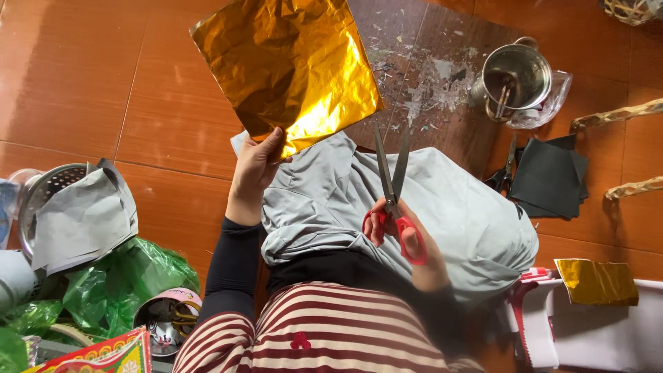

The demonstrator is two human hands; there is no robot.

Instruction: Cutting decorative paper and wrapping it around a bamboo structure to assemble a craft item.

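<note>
Scissors (394,200), two pairs: red-handled pair gripped in right hand (407,238), blades parted toward twelve o'clock; dark pair (504,173) at three o'clock. Left hand (255,169) pinches one gold foil sheet (286,65) overhead.

Floor (83,76): glossy red-brown tiles, thin grout lines.
Board (428,76): dark wood, strewn with pale scraps.
Light: daylight, soft glare on the tiles at upper left.

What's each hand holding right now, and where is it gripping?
The left hand pinches the gold foil sheet at its lower edge. The right hand holds the red-handled scissors by the handle loops, blades open.
</note>
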